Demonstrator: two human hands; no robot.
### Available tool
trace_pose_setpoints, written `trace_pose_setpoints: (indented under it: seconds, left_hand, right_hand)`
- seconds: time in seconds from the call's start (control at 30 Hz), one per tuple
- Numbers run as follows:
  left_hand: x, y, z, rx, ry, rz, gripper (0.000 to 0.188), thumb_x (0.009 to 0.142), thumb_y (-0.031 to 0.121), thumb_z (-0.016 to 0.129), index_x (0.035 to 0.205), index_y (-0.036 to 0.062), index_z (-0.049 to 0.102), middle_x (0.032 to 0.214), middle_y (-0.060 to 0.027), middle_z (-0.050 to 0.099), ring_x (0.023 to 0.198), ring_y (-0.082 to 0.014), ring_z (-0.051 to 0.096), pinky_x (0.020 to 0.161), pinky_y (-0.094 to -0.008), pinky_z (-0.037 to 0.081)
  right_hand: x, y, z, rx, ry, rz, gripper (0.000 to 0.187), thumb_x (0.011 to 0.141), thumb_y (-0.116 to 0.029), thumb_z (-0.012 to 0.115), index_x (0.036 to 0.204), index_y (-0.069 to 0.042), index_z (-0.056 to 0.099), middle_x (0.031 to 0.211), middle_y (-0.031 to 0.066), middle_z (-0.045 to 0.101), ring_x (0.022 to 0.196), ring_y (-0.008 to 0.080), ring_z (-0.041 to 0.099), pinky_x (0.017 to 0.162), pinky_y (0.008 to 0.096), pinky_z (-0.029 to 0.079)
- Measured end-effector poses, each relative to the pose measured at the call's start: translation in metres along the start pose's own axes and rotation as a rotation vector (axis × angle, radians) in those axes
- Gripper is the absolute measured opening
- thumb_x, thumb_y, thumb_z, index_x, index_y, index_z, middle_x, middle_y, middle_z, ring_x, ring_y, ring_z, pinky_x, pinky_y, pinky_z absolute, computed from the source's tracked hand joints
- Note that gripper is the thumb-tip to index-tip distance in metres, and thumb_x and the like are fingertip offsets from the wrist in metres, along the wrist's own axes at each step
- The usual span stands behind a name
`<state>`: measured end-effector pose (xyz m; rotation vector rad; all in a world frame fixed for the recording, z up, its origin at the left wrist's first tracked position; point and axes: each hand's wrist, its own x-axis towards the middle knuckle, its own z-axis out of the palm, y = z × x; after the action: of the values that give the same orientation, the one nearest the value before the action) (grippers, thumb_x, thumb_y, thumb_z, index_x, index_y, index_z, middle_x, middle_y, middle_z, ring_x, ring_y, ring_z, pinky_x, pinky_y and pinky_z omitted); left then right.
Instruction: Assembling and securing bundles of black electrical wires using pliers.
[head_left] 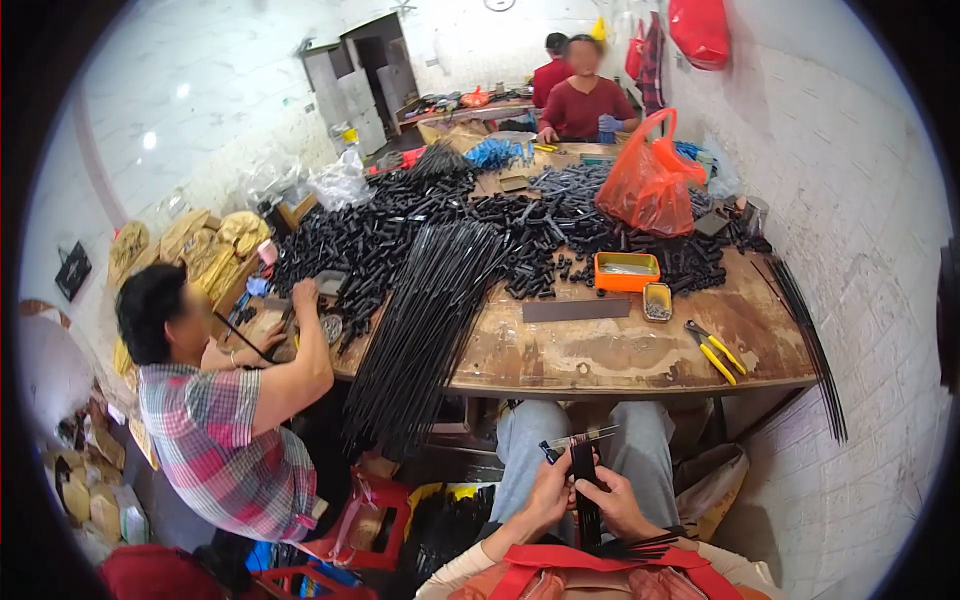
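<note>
In front of my lap both hands are closed on a dark, narrow bundle [584, 462] that stands roughly upright. My left hand [545, 497] grips its left side. Thin light-coloured wires or pins [592, 436] poke out above that hand, beside a small dark piece [549, 452]. My right hand [614, 500] presses the bundle from the right with bent fingers. Thin black rods [640, 548] spread over my lap below the right wrist. Whether they belong to the bundle I cannot tell.
On the wooden table [540, 355] lie yellow-handled pliers [716, 352], a flat bar [576, 310], an orange box [627, 284], a small tin [657, 301] and long black rods [425, 330] overhanging the edge. Behind are heaped black tubes [390, 225] and a red bag [645, 190]. A co-worker [225, 400] sits left.
</note>
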<state>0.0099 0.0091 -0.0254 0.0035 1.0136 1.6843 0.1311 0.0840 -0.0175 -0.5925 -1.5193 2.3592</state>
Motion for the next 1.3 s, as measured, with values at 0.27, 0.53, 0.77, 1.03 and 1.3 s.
trace_pose_setpoints:
  seconds: [0.27,0.53,0.77,1.03,1.3]
  left_hand:
    - [-0.005,-0.010,0.003,-0.020,0.053,0.012,0.026,0.093,0.028,0.053,0.101,0.0072,0.065,0.081,-0.0014,0.066,0.054,-0.0082,0.056,0.040,-0.0220,0.036]
    - [0.006,-0.019,0.015,-0.002,0.043,0.107,0.031,0.097,0.036,0.050,0.110,0.0097,0.060,0.082,-0.0011,0.066,0.049,-0.0050,0.047,0.037,-0.0210,0.028]
    - [-0.010,-0.012,0.019,0.003,0.145,0.155,0.033,0.094,0.039,0.054,0.088,0.0085,0.063,0.063,0.0042,0.053,0.045,-0.0037,0.038,0.037,-0.0221,0.024]
    - [-0.012,-0.009,0.041,0.057,0.061,0.148,0.027,0.093,0.037,0.057,0.089,0.0113,0.056,0.064,0.0053,0.047,0.048,-0.0045,0.038,0.039,-0.0226,0.025]
    - [-0.012,-0.003,0.027,0.082,0.157,0.054,0.031,0.096,0.031,0.051,0.110,0.0054,0.060,0.093,-0.0052,0.067,0.072,-0.0120,0.063,0.051,-0.0240,0.047]
  right_hand:
    - [-0.005,0.000,0.003,-0.054,0.051,0.023,0.014,0.092,-0.010,0.058,0.101,0.000,0.060,0.086,0.0031,0.063,0.077,0.0106,0.058,0.071,0.0253,0.048]
    - [-0.008,-0.014,0.008,-0.059,0.118,-0.022,0.015,0.090,-0.006,0.056,0.104,0.000,0.060,0.091,-0.0004,0.061,0.080,0.0076,0.055,0.071,0.0227,0.044]
    - [-0.007,-0.009,0.008,-0.067,0.076,-0.017,0.022,0.091,-0.005,0.055,0.112,0.001,0.059,0.100,0.0005,0.061,0.088,0.0083,0.055,0.080,0.0231,0.043]
    - [-0.019,-0.010,0.003,-0.121,0.189,-0.106,0.024,0.092,-0.007,0.056,0.115,-0.001,0.056,0.102,0.0020,0.061,0.089,0.0101,0.056,0.078,0.0237,0.043]
    - [-0.004,0.002,-0.002,-0.077,0.201,-0.022,0.019,0.086,-0.010,0.066,0.101,0.002,0.064,0.085,0.0018,0.064,0.077,0.0076,0.057,0.069,0.0232,0.048]
